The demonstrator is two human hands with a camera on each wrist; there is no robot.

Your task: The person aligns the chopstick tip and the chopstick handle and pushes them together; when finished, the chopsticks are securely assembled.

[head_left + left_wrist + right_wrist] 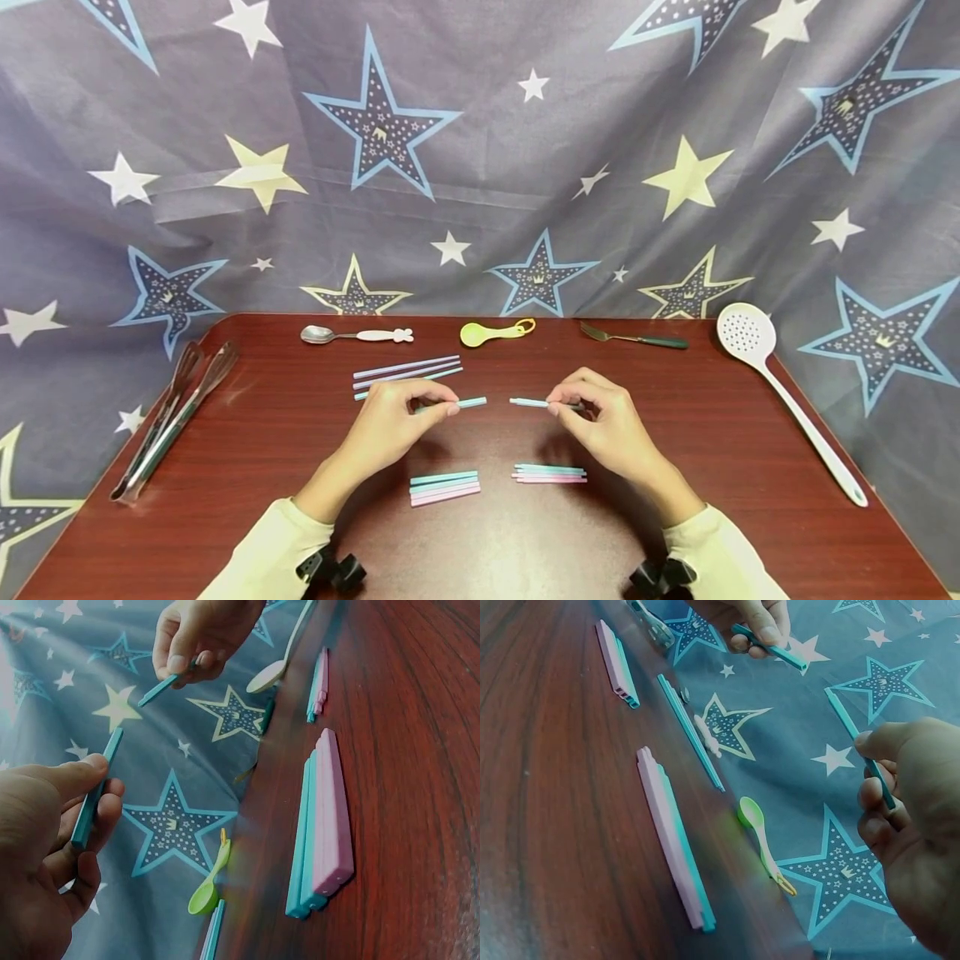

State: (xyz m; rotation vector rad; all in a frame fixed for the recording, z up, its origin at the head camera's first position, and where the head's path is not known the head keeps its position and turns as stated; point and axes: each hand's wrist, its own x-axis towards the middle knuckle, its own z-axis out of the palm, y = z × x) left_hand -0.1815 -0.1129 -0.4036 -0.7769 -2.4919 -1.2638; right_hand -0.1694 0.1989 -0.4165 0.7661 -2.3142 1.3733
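My left hand (393,421) pinches a blue-green chopstick half (112,746) between thumb and fingers, above the table. Opposite it, my right hand (603,421) pinches a thinner blue-green chopstick half (843,712). The two pieces point at each other with a gap between their ends. Below the left hand lies a bundle of thicker chopstick halves (444,488), blue-green and pink. A bundle of thinner halves (549,473) in the same colours lies below the right hand. Behind the left hand are three long chopsticks (408,367), partly hidden by its fingers.
Along the table's back edge lie a spoon with a white handle (373,336), a yellow-green measuring spoon (476,335) and a green-handled fork (663,342). Metal tongs (168,437) lie at the left edge, a white slotted ladle (798,404) at the right. A star-patterned cloth (480,167) hangs behind.
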